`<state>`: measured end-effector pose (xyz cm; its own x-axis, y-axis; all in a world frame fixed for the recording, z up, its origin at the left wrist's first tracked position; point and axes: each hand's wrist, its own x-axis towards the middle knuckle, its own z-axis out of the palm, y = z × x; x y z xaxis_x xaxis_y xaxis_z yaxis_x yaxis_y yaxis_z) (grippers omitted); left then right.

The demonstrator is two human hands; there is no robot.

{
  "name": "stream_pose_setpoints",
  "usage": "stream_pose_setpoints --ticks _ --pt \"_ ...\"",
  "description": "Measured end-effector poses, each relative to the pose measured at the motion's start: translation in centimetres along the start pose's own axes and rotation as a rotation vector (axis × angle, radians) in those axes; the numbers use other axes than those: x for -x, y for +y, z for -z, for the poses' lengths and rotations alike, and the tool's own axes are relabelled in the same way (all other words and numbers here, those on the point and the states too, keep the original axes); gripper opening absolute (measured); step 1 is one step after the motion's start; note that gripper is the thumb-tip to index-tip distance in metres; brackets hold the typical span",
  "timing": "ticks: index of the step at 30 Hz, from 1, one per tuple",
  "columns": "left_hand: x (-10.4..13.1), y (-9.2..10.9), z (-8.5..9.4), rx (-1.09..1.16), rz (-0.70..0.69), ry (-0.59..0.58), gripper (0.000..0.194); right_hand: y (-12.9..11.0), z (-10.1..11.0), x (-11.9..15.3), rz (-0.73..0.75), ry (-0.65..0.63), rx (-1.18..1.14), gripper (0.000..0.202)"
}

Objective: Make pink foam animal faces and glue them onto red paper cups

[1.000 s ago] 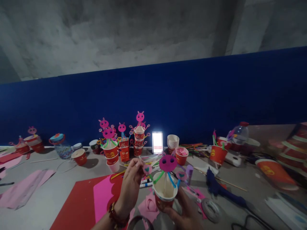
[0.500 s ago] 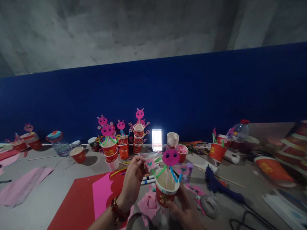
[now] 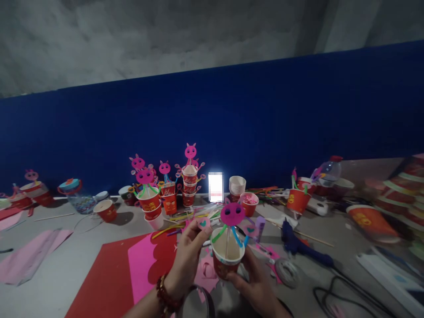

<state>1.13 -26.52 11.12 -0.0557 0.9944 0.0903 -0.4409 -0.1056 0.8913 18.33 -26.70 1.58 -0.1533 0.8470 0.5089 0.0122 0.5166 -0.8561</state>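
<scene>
Paper cup is sitting lower centre; my right hand is gripping its side. I'm judging it light, thin-walled, crushable; best hold is low, below the rim. My left hand is pinching the heart disc, likely floppy on its bendy green arm. My far-side right fingers are hiding behind the cup. Farther back, the centre screen is showing only pixelated glare; right-edge cups are blurring.

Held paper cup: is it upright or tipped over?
Upright. The paper cup is in the right hand with its open rim facing up, and the pink face stands above that rim.
</scene>
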Motion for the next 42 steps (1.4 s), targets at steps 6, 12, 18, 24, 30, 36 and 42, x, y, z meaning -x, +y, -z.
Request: stream_pose_setpoints --ticks 6,12,18,24,30,36,42 --pt "0.0 -0.1 0.2 -0.004 0.016 0.039 0.025 -0.2 -0.2 0.1 -0.004 -0.009 0.031 0.064" --pt "0.2 0.3 -0.1 -0.021 -0.027 -0.075 0.03 -0.3 -0.2 0.1 -0.031 -0.01 0.033 0.066" --pt "0.0 -0.6 0.1 0.01 0.021 0.006 0.044 0.3 0.0 0.5 -0.074 0.004 0.076 0.068" --pt "0.2 0.3 1.3 -0.344 -0.563 0.146 0.035 -0.9 0.0 -0.3 -0.06 -0.006 0.062 0.061" --pt "2.4 1.3 2.1 -1.183 -0.978 -0.248 0.045 -2.2 -0.1 -0.9 -0.029 -0.061 0.046 0.055" --pt "3.1 1.0 0.9 -1.391 -0.93 -0.236 0.038 -1.9 -0.1 -0.8 -0.008 -0.059 0.099 0.048" --pt "3.6 2.7 -1.3 -1.196 -1.017 -0.296 0.016 -1.3 -0.1 -0.6 0.011 -0.059 0.124 0.048"
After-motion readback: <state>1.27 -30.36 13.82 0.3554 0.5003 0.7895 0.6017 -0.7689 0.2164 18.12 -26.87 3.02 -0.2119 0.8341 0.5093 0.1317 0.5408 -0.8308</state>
